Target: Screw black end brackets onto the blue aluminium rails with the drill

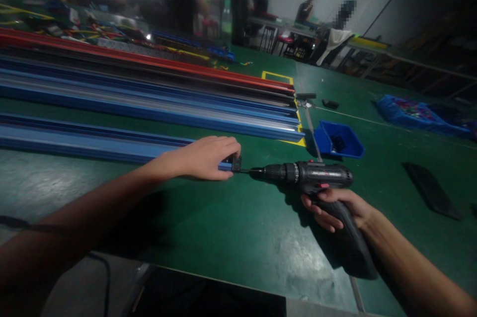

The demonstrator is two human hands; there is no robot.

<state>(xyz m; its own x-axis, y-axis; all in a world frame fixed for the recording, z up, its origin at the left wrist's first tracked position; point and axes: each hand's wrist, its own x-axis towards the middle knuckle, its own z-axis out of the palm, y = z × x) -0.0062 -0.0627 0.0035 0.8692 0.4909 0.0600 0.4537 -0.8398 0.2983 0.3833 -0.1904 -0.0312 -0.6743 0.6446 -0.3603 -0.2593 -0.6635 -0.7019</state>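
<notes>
- In the head view, I am seeing the left hand (212, 158) curling over the near blue bar (112, 142), its thumb and fingers pinching the end by a small black end piece (236, 163).
- My right hand (341, 207) is wrapping around the handle of a black drill (320, 176), which is pointing left.
- The drill's bit (243, 171) is reaching the end piece; I cannot tell whether it is seating in a screw.
- The near blue bar is lying along the green table (231, 227), in front of more blue bars (208, 113) and a red bar (186, 65).
- A blue bin (341, 140) is sitting just beyond the drill, and a dark flat block (432, 190) is resting to its right.
</notes>
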